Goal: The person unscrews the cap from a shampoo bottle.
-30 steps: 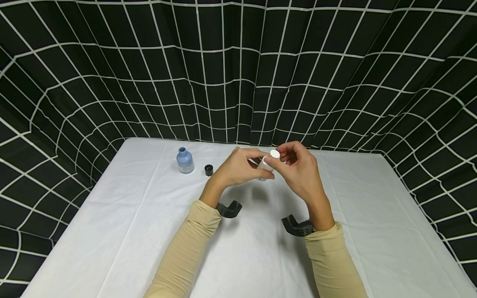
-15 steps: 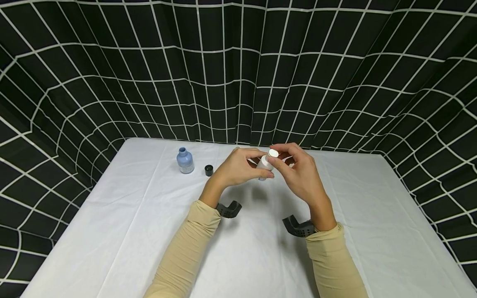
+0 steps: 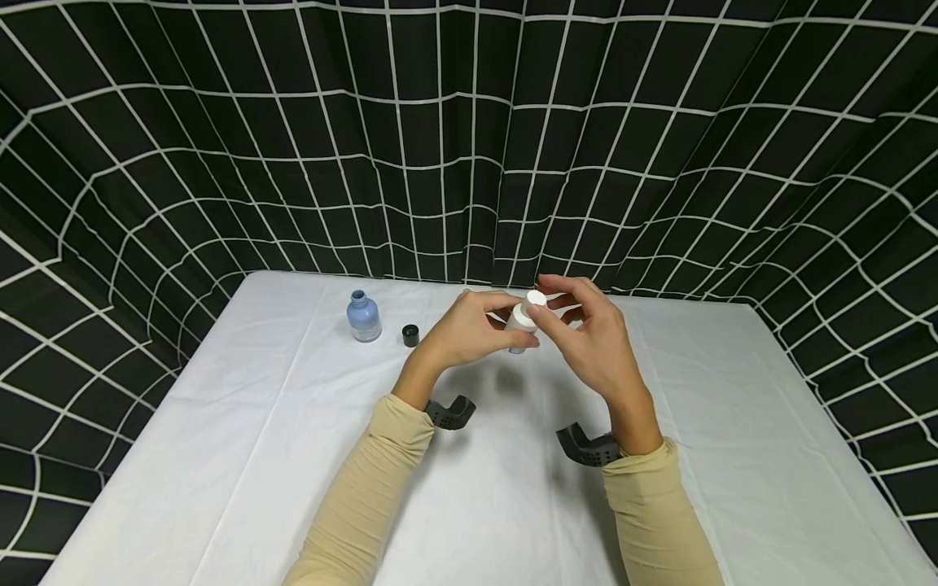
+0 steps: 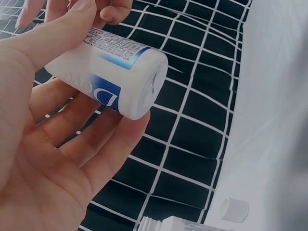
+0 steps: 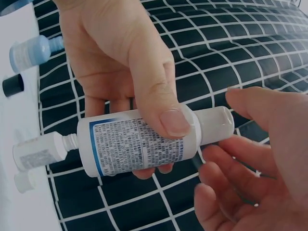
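Observation:
My left hand (image 3: 472, 330) grips a white plastic bottle (image 4: 113, 72) with blue label panels and dense small print. The bottle is clear of the table and tilted, its base facing the left wrist camera. A white cap (image 5: 216, 126) sits at its mouth, in line with the body. Around that cap my right hand (image 3: 593, 338) is loosely spread: the thumb lies beside it in the head view, and the index finger stands raised away from it. In the right wrist view the thumb and curved fingers flank the cap, with room between.
A blue bottle (image 3: 364, 316) without a cap stands at left on the white-covered table (image 3: 293, 456), a black cap (image 3: 411, 335) beside it. A smaller uncapped white bottle (image 5: 38, 153) and a loose white cap (image 5: 24, 182) stand beyond the hands. A black gridded curtain (image 3: 469, 138) surrounds the table.
The white cap has moved left onto the bottle's mouth. My right index finger has lifted away from the cap. The left hand has stayed in place.

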A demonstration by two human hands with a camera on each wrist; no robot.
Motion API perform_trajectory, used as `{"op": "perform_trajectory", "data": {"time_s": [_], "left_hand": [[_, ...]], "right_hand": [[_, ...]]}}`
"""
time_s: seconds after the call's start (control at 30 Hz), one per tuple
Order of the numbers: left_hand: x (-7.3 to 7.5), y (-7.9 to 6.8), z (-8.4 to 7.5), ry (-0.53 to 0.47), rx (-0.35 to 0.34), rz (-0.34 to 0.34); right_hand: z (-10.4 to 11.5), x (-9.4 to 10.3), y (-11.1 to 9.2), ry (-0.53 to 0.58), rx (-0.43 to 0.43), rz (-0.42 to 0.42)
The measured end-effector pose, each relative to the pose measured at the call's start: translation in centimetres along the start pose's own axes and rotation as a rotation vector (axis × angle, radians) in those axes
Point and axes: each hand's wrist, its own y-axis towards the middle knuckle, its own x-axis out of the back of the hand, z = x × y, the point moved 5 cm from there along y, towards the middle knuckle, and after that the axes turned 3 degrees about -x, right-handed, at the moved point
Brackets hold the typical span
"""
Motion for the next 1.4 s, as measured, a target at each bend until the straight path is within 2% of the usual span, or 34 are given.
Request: {"op": "perform_trajectory", "data": {"time_s": [0.23, 0.37, 0.6, 0.77, 1.0, 1.27, 1.4], "left_hand": [[-0.21, -0.04, -0.23, 0.006, 0.001, 0.009], [-0.28, 0.00, -0.29, 0.028, 0.003, 0.011], [-0.45, -0.03, -0.37, 0.011, 0.023, 0.019], [-0.29, -0.07, -0.24, 0.015, 0.038, 0.018], [-0.07, -0.04, -0.40, 0.023, 0.004, 0.003], [-0.14, 0.03, -0.35, 0.007, 0.019, 0.006], [-0.47, 0.12, -0.32, -0.012, 0.016, 0.017]], "right_hand": [[-0.51, -0.17, 0.00, -0.041, -0.118, -0.018], [-0.42, -0.16, -0.03, -0.059, -0.113, -0.033], [-0.34, -0.02, 0.01, -0.049, -0.094, -0.066], [-0.21, -0.12, -0.03, -0.025, -0.038, -0.017], [0.11, -0.17, -0.11, -0.024, 0.027, 0.087], [0.34, 0.15, -0.20, 0.023, 0.009, 0.157], [0.16, 0.39, -0.13, 0.053, -0.033, 0.127]]}}
